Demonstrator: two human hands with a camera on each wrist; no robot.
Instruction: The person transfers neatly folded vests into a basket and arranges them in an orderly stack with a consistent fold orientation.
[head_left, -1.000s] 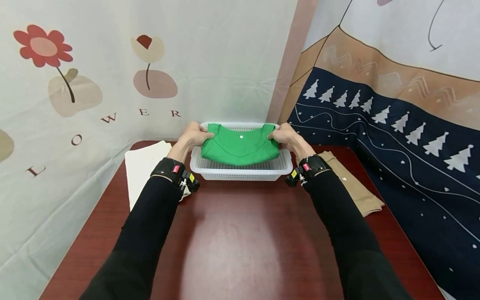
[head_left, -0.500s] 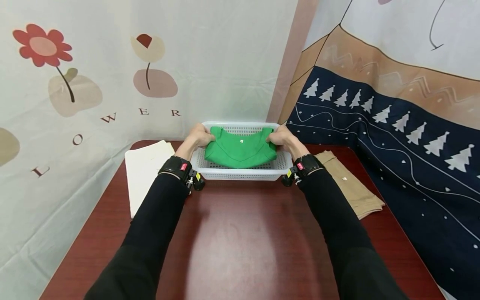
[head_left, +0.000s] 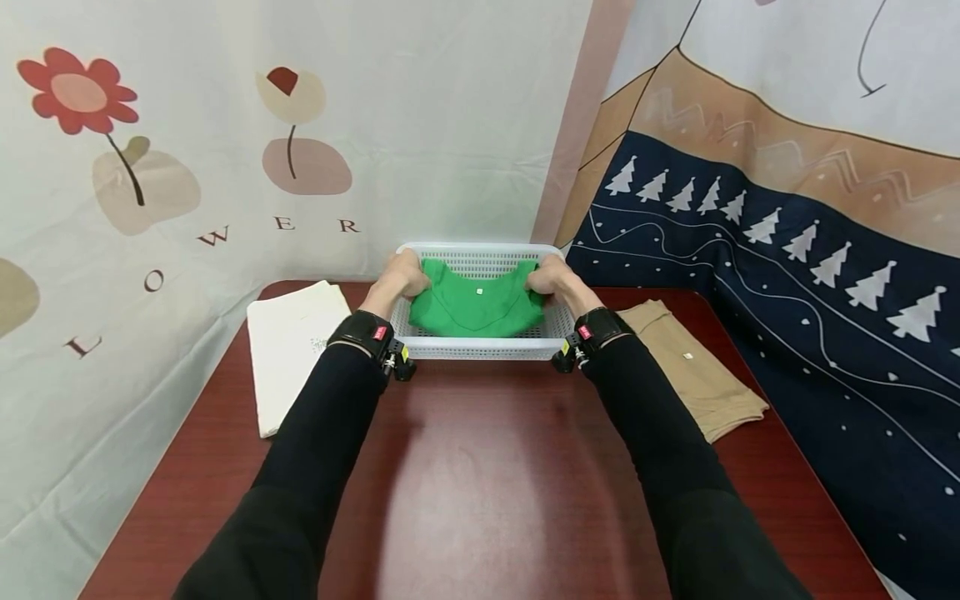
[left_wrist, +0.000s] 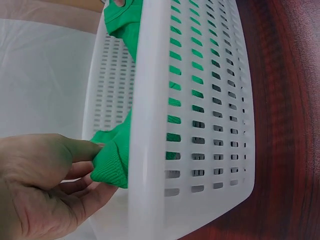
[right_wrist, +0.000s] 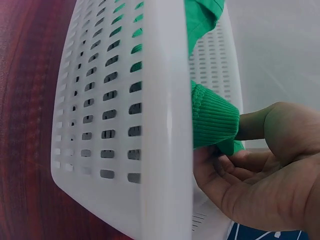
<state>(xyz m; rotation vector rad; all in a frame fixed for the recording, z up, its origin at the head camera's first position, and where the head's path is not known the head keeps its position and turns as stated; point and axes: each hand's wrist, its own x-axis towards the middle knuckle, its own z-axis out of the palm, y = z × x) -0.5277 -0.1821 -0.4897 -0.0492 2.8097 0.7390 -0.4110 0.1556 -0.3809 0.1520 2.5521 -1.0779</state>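
While the pale flower-printed curtain (head_left: 450, 125) hangs at the back and the navy cloth with little trees (head_left: 825, 333) drapes down the right, all the action is out at the far end of the reddish-brown worktop (head_left: 465, 500). Two black sleeves (head_left: 330, 442) stretch away across it, and between them sits the white basket (head_left: 480, 348), its slotted side facing us. Off to the left lies a folded white cloth (head_left: 288, 358), partly behind the left sleeve; to the right, a folded tan garment (head_left: 690, 367). And now the green garment (head_left: 476, 312): it's inside the basket, below the rim, green showing through the upper slots, though I can't tell whether it's touching the bottom. Compared with a second ago it has sunk lower, and the hands have drawn closer together, slackening it between them; to my eye the lowering is nearly done, with letting go still outstanding. Left hand (head_left: 406, 273), right hand (head_left: 553, 277), one at each end: the left fingers are pinching a ribbed green edge against the thumb, the right fingers doing just the same on theirs. Tiny pale label (head_left: 480, 291) up near the neckline, facing upward!
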